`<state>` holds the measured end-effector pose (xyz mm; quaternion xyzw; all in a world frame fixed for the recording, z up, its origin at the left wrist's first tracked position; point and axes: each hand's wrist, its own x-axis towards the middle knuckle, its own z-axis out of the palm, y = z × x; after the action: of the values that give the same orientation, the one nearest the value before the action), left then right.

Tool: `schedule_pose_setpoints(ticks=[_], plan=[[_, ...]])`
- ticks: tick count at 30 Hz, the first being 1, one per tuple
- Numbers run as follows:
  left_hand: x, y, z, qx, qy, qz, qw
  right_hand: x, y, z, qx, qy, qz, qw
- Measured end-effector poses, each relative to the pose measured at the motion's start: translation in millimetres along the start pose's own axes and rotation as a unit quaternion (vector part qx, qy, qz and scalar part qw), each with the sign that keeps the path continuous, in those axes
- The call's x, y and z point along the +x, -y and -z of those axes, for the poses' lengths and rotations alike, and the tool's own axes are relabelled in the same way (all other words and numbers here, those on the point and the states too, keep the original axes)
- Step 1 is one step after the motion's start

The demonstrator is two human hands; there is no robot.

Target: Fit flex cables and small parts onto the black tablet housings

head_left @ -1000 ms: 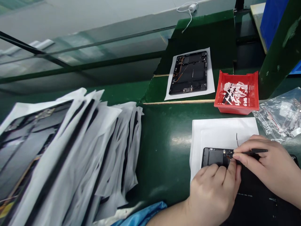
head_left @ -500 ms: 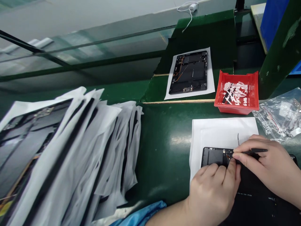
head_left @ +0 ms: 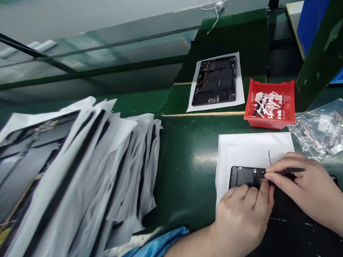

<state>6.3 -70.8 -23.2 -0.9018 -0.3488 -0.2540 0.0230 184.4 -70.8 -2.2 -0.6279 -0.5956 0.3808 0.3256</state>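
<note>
An opened black tablet [head_left: 242,175] lies on white sheets with its inner boards and connectors showing near the top edge. My left hand [head_left: 241,217] rests over it, fingers curled, with the index fingertip pressed down by a small orange-brown flex cable. Whatever sits under those fingertips is hidden. Close beside it, my right hand [head_left: 302,182] pinches a thin black pen-like tool [head_left: 296,170], whose working end is covered by the fingers. A thin dark wire [head_left: 269,157] sticks up behind the right fingertips, over the white sheet [head_left: 249,146].
Left stands a leaning stack of tablets [head_left: 29,150] between white foam sheets [head_left: 118,142]. Another opened tablet [head_left: 217,82] lies on a green board [head_left: 241,35]. A red bin [head_left: 269,124] holds small white and black parts, next to clear plastic bags [head_left: 318,130]. A green post [head_left: 318,53] rises right.
Both hands keep nearly the same place on the tablet. The thin wire's tip sways slightly right, then back left. The view shifts a little.
</note>
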Motion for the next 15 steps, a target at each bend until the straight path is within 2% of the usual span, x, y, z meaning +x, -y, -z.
schedule_pose_setpoints(ticks=[15], plan=[[-2.1, 1.1, -1.5, 0.006, 0.007, 0.0, 1.0, 0.6, 2.3, 1.1, -0.024, 0.005, 0.017, 1.0]])
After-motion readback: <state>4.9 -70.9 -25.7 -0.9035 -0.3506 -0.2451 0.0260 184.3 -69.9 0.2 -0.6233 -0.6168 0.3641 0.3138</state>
